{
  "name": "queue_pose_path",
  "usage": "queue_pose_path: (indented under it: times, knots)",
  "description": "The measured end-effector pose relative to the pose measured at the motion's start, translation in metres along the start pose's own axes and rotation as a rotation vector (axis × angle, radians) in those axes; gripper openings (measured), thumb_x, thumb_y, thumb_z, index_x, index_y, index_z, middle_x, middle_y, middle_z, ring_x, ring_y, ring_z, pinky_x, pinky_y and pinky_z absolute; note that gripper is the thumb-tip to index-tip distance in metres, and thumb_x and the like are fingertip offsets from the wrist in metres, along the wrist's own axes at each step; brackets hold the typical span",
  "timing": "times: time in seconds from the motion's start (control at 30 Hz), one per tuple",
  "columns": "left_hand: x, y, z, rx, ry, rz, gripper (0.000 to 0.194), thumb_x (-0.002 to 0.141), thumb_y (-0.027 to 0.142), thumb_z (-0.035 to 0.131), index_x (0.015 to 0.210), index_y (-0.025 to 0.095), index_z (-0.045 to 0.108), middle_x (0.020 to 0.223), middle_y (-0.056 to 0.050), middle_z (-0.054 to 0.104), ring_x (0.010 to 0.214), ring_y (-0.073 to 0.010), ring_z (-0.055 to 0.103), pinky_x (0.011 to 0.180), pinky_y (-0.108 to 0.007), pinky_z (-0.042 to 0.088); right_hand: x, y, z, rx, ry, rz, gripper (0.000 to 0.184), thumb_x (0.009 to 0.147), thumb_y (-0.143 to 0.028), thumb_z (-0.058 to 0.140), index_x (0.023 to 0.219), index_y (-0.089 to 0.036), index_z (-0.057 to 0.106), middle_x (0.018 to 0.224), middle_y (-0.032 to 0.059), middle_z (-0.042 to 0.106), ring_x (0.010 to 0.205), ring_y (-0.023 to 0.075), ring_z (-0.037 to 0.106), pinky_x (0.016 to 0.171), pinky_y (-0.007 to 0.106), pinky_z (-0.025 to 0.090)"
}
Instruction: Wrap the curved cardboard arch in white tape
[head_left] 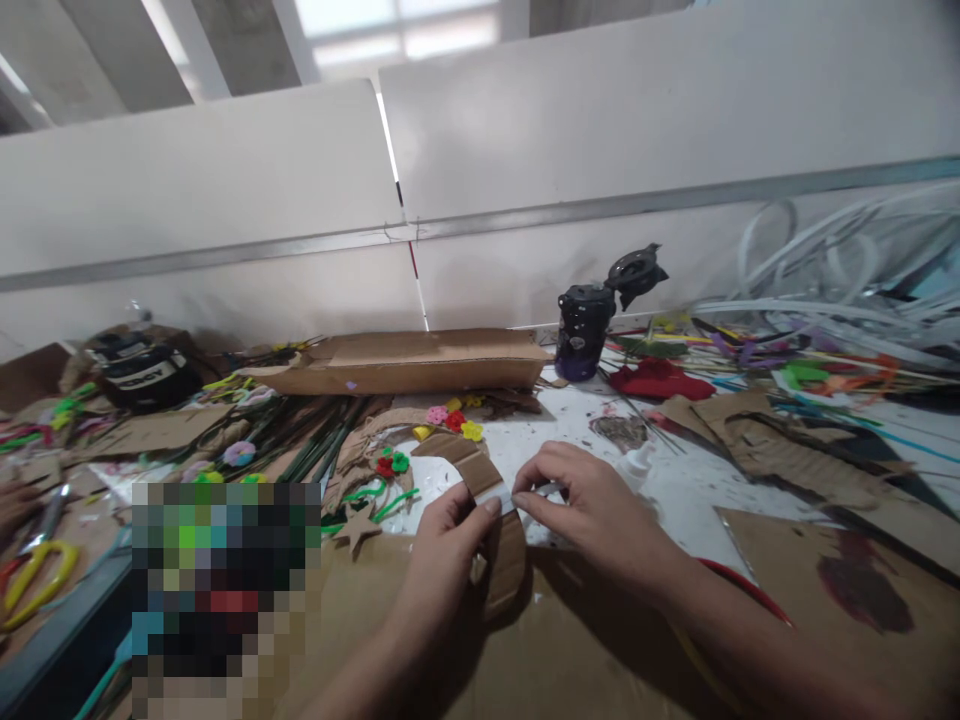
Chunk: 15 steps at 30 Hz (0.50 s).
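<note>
Just above the cardboard-covered table edge, my left hand grips a curved, crescent-like piece of corrugated cardboard, thumb on top. A narrow white strip lies across the middle of this piece. My right hand has its thumb and fingertips pinched together at the strip's right end. Behind the right hand stands a white squeeze bottle, partly hidden. To the left lie a cardboard star and a curved cardboard form with small red, green, pink and yellow flowers.
A long cardboard tray lies at the back beside a dark cup with a raised lid. Yellow-handled scissors and another person's hand are at far left. White strips coil at right; cardboard scraps lie below.
</note>
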<state>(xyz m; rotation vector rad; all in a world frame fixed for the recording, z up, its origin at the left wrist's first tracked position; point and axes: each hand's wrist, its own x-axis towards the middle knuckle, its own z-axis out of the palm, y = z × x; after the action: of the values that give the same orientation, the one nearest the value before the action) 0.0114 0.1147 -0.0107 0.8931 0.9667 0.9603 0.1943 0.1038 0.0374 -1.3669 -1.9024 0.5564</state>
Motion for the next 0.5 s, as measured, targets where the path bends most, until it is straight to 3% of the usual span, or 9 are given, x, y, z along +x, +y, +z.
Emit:
queue_pose_path:
  times: [0.5]
  knots:
    - [0.0002, 0.0029, -0.0001, 0.057, -0.001, 0.039, 0.017, 0.076, 0.031, 0.083, 0.083, 0.018, 0.073, 0.076, -0.004, 0.065, 0.066, -0.0157, 0.054, 0.061, -0.027, 0.041, 0.0014, 0.0004, 0.0013, -0.006, 0.011, -0.004, 0.015, 0.089, -0.011, 0.067, 0.079, -0.022, 0.068, 0.084, 0.0013, 0.068, 0.087, 0.0214, 0.062, 0.078, 0.033, 0.041]
